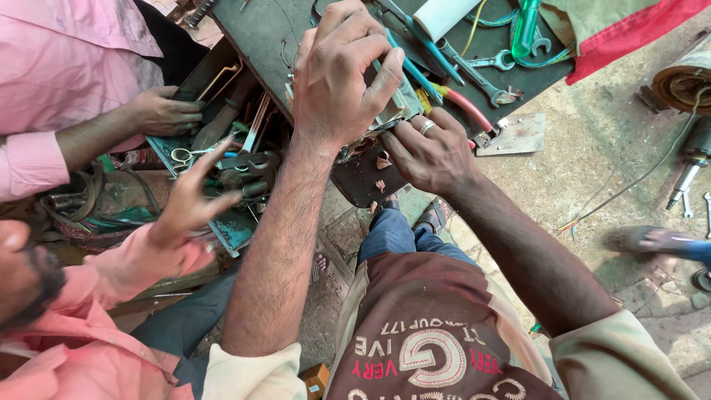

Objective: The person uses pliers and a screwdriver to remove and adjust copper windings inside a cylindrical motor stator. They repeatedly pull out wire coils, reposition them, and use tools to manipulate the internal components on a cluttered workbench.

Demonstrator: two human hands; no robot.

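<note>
My left hand [342,74] reaches over the edge of a dark workbench [255,33] and clamps down on a small grey metal part [398,104], fingers curled over its top. My right hand [429,154], with a ring on one finger, is just below it and pinches the part's lower edge with closed fingertips. Under both hands hangs a dark rusty plate [361,180] with small copper bits on it. Most of the metal part is hidden by my fingers.
Spanners [481,74], a white tube [441,15], a green tool handle [526,26] and a red cloth [622,33] lie on the bench. A co-worker in pink has one hand [164,111] in a tool drawer [229,148] and the other hand [191,196] spread. A coil [685,78] sits on the ground.
</note>
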